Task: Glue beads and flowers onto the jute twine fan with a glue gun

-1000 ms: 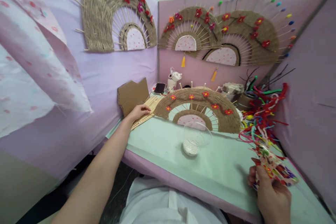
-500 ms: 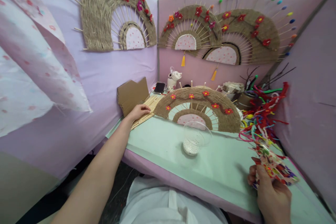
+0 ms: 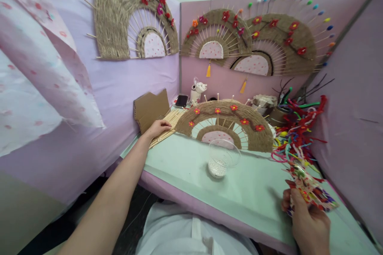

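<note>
My left hand (image 3: 160,128) rests over a pile of thin wooden sticks (image 3: 163,137), fingers curled together. Its fingertips are at the left end of a twine-wrapped fan (image 3: 260,141) with red felt flowers; whether they pinch the fan or a stick I cannot make out. The fan leans upright on the table, a dotted pink half-circle at its base. At the right, my right hand (image 3: 309,213) grips a clear plastic bag (image 3: 311,191) of colourful pieces. Between the hands stands a clear plastic cup (image 3: 218,169) with small white beads at the bottom.
Folded cardboard (image 3: 152,109) stands behind the sticks. A phone (image 3: 181,101) and a white animal figurine (image 3: 197,91) are at the back. Tangled coloured pipe cleaners (image 3: 299,133) heap at the right near twigs. Similar fans (image 3: 112,20) hang on the cloth-covered walls.
The view has shifted very slightly. Both hands, the fan and the bag keep practically the same places.
</note>
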